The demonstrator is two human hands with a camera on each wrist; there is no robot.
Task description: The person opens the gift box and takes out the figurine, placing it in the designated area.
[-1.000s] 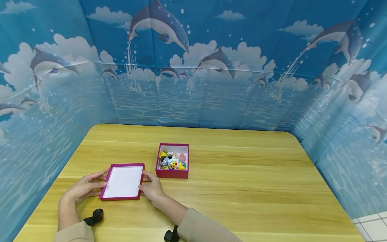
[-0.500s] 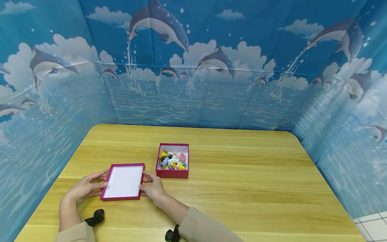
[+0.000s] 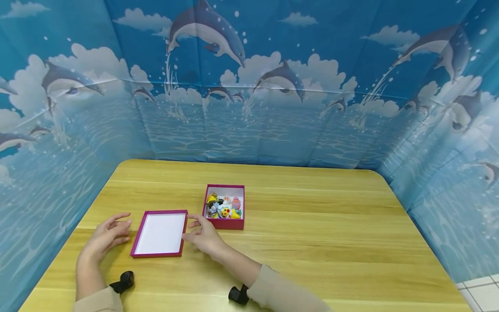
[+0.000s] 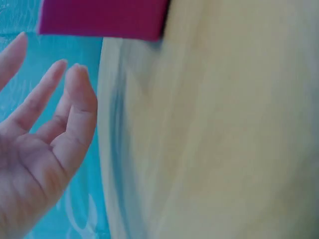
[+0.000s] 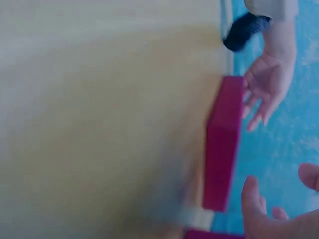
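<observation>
While the box lid (image 3: 160, 234) lies flat on the wooden table (image 3: 312, 242), white inside facing up, both hands sit just off its sides — the left hand (image 3: 105, 237) with fingers loosely spread, the right hand (image 3: 204, 236) relaxed by the lid's right edge, neither grasping anything. Just behind the right hand stands the magenta box (image 3: 224, 208) filled with small colourful toys (image 3: 223, 207).

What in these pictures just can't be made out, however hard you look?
- Small toys in the magenta box, head view: too small to tell what each one is.
- Table, left wrist view: motion blur wipes out its grain; the lid is cut off by the top edge.
- Right hand, right wrist view: cut off by the bottom edge, and the frame is blurred.
- Left hand, head view: the table under its palm is hidden.
</observation>
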